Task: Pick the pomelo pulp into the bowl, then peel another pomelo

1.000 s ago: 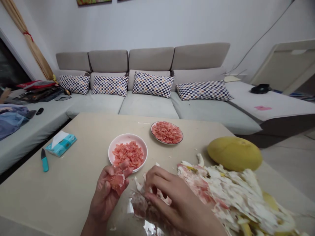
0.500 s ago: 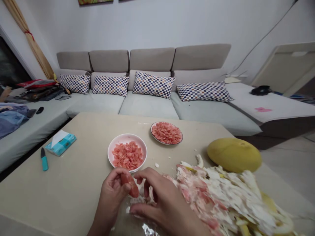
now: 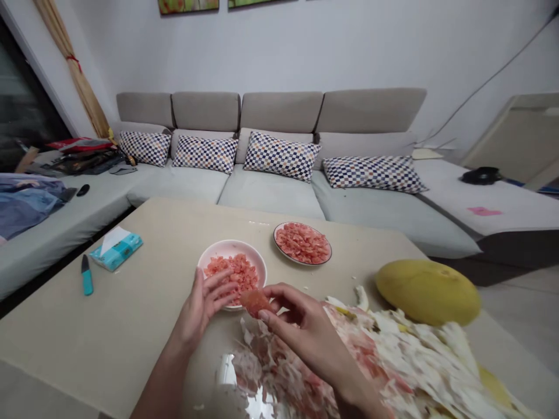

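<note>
My right hand (image 3: 301, 326) pinches a peeled red pomelo segment (image 3: 254, 303) between thumb and fingers, just in front of the white bowl (image 3: 202, 273). My left hand (image 3: 203, 305) holds nothing, its fingers spread apart over the bowl's near left side. Small pieces of red pomelo flesh (image 3: 236, 269) lie in the bowl, partly hidden by my left fingers. Behind it to the right, a dark-rimmed plate (image 3: 279, 245) bears a heap of red pomelo flesh (image 3: 303, 241). Under and beside my right hand spreads a pile of pomelo peel and membrane (image 3: 406, 355).
A whole yellow pomelo (image 3: 428, 291) rests at the table's right, behind the peel pile. At the left lie a blue tissue pack (image 3: 117, 249) and a knife with a turquoise handle (image 3: 87, 281). A sofa (image 3: 271, 192) with checked cushions stands beyond the table (image 3: 144, 302).
The pomelo segment has passed from my left hand to my right. My left hand has opened and moved up beside the bowl. The whole view has shifted slightly.
</note>
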The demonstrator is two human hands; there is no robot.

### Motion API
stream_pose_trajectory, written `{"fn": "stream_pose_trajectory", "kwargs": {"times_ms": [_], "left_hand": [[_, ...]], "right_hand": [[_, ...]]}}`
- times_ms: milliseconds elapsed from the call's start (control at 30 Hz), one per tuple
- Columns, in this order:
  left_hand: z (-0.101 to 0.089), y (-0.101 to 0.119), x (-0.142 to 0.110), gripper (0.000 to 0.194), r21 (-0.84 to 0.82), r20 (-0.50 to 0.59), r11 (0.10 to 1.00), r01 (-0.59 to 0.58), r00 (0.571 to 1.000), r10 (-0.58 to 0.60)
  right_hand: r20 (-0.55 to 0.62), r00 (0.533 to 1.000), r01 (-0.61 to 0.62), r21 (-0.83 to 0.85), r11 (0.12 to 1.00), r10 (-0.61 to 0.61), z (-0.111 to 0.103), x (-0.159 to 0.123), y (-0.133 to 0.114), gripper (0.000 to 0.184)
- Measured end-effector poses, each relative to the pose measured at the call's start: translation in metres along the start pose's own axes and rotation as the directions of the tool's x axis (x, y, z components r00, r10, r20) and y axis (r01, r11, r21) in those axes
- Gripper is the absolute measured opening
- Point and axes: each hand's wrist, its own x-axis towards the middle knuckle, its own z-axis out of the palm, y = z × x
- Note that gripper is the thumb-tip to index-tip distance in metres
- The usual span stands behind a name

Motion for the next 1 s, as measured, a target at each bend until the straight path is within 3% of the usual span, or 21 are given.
{"fn": "stream_pose_trajectory", "kwargs": {"times_ms": [67,100,200,233,300,367,467,633,800,900,1000], "left_hand": [[-0.002,-0.002,0.018,0.059,0.269,-0.072,0.958,-0.104,0.989,0.128],[-0.002,-0.003,0.025,0.051,0.438,-0.098,0.885,-0.161,0.970,0.225],[-0.003,-0.005,0.033,0.039,0.658,-0.043,0.695,-0.290,0.907,0.419],[-0.002,-0.005,0.029,0.039,0.651,-0.019,0.695,-0.305,0.909,0.417],[0.003,-0.003,0.015,0.044,0.560,-0.002,0.781,-0.275,0.943,0.334],[0.011,-0.002,-0.003,0.047,0.392,0.035,0.903,-0.177,0.983,0.178],[0.023,-0.002,-0.024,0.049,0.224,0.030,0.972,-0.073,0.997,0.068],[0.029,-0.005,-0.034,0.039,0.099,-0.119,0.993,-0.066,0.990,0.078],[0.026,-0.009,-0.035,0.037,0.073,-0.163,0.994,-0.078,0.983,0.089],[0.024,-0.011,-0.033,0.038,0.058,-0.179,0.996,-0.061,0.981,0.070],[0.021,-0.011,-0.030,0.043,0.014,-0.200,0.999,-0.044,0.979,0.046]], "right_hand": [[-0.015,1.000,0.001,0.008,1.000,0.000,-0.002,0.001,0.000,0.021],[-0.020,1.000,-0.003,0.012,1.000,0.004,-0.002,0.001,0.000,0.021],[-0.025,0.999,-0.022,0.037,0.999,0.023,-0.002,0.003,0.000,0.021],[-0.025,0.999,-0.024,0.047,0.999,0.025,-0.001,0.003,-0.001,0.021],[-0.026,0.999,-0.031,0.062,0.998,0.033,0.002,0.005,0.000,0.021],[-0.017,0.999,-0.050,0.088,0.995,0.052,0.006,0.006,0.000,0.023],[-0.002,0.999,-0.053,0.124,0.991,0.054,0.012,0.006,0.001,0.025],[-0.029,0.995,0.094,0.107,0.990,-0.091,0.014,0.002,-0.002,0.016],[-0.016,0.991,0.130,0.061,0.990,-0.130,0.015,0.003,-0.002,0.008],[0.002,0.996,0.090,0.104,0.991,-0.090,0.016,0.007,0.004,0.011],[0.083,0.996,-0.034,0.248,0.968,0.014,0.017,0.013,0.013,0.020]]}}
